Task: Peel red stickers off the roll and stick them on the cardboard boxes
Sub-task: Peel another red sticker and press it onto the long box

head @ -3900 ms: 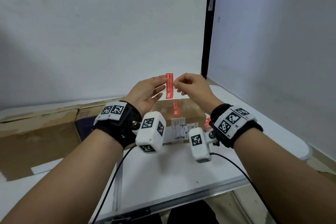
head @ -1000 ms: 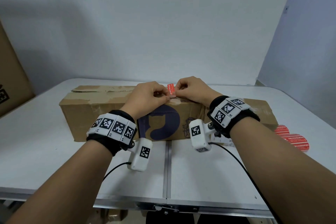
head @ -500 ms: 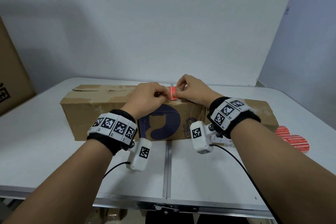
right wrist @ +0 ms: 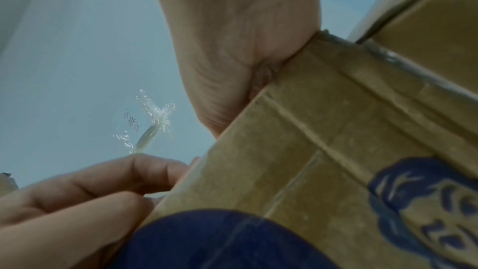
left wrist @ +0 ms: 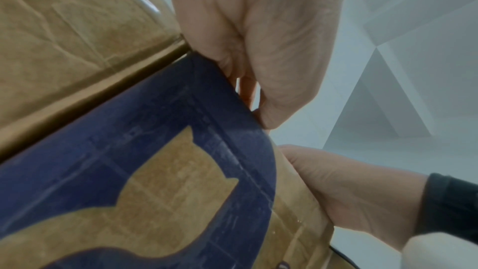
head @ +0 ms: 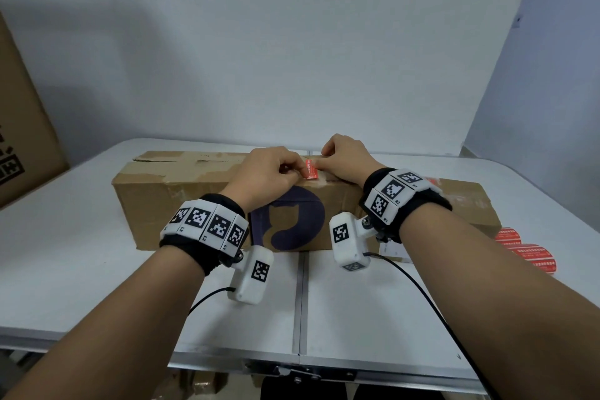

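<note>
A: Place of the red sticker (head: pixel 310 169) at this moment?

B: On the top of the long cardboard box (head: pixel 168 201), right at the front edge, just above the blue cat logo (head: pixel 292 221). Held between both hands, very close together.

A: State of the hands?

B: Left hand (head: pixel 266 172) with curled fingers, pinching the left side of the sticker. Right hand (head: pixel 344 159) also curled, pinching the right side, with the heel of the palm resting against the box edge. Fingertips hidden in both wrist views, so degree of adhesion impossible to judge.

A: Then probably the step of pressing down. Advice for doing it well?

B: Fix one end first, then smooth toward the other end with a flat thumb, to push the air out. Fold the lower part over the edge only after flattening the top part; otherwise, risk of wrinkles. Finish with firm rubbing on the corners, the usual places of lifting.

A: And the box itself?

B: Lying lengthwise on the white tabletop (head: pixel 81 253), perhaps light. Better to press straight down, not forward, to avoid sliding it toward the wall.

A: After that?

B: Reach for the red sticker rolls (head: pixel 532 253), lying on the tabletop by the right end of the box, near the right forearm. Another cardboard box (head: pixel 22 127) standing at the far left, possibly next for a sticker.
</note>
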